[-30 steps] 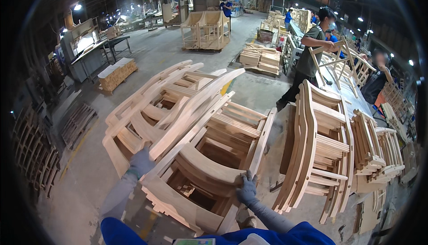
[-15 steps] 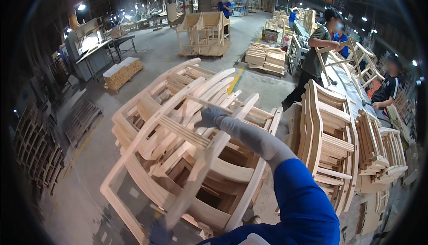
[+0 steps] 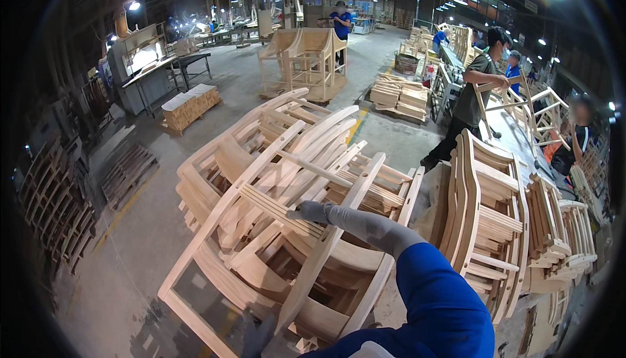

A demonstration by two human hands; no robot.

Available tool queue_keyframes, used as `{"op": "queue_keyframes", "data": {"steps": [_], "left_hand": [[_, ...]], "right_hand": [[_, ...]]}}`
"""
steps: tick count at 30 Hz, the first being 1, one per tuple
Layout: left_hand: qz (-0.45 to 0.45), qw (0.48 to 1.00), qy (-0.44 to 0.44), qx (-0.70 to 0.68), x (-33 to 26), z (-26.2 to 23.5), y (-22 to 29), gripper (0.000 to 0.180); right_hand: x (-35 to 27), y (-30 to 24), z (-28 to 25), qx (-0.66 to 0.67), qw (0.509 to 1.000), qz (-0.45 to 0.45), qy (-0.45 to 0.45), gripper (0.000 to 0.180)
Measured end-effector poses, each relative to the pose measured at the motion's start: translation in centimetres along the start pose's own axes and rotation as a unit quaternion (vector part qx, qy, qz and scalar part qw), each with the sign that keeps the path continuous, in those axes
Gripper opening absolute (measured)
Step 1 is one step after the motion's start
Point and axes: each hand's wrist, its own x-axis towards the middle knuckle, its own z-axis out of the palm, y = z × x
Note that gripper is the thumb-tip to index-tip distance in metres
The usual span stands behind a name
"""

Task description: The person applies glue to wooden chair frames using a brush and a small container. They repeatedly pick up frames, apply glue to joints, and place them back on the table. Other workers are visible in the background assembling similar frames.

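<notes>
Pale wood frame (image 3: 308,281) lies slantwise across the top of the near stack (image 3: 231,156), between two grey hands.
The right hand (image 3: 312,212) reaches over the right post to the slats (image 3: 270,208), its fingers touching them; I cannot tell whether they close around the wood. The left hand (image 3: 259,329), dark and blurred, is by the frame's near end, its fingers' state unclear. Another stack (image 3: 492,211) stands right; beyond it a co-worker (image 3: 479,84) holds a chair part beside the bench (image 3: 510,125).
</notes>
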Motion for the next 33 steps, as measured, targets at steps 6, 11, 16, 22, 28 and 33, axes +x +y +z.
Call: {"op": "queue_keyframes", "data": {"steps": [6,11,16,22,28,33], "left_hand": [[-0.135,0.917,0.202,-0.317,4.4,-0.2,1.3,0.042],[-0.16,0.831,0.153,-0.511,7.7,0.0,1.0,0.042],[-0.287,0.855,0.111,-0.417,3.8,-0.7,3.9,0.045],[-0.235,0.921,0.204,-0.233,0.7,-3.3,10.0,0.057],[-0.014,0.998,-0.005,-0.058,1.6,-6.7,22.1,0.061],[0.243,0.947,0.052,0.202,3.7,-5.8,36.9,0.049]], "right_hand": [[-3.5,-4.3,0.2,-0.112,0.994,0.004,0.001,0.072],[-6.3,-7.6,-1.1,-0.129,0.992,0.01,0.006,0.06],[-14.3,-12.3,-2.4,-0.076,0.995,0.057,0.028,0.065],[-27.7,-8.7,0.3,0.145,0.985,0.049,0.076,0.066],[-37.3,-8.4,0.9,0.396,0.882,0.107,0.231,0.043],[-44.5,-8.6,0.3,0.684,0.602,-0.146,0.385,0.042]]}}
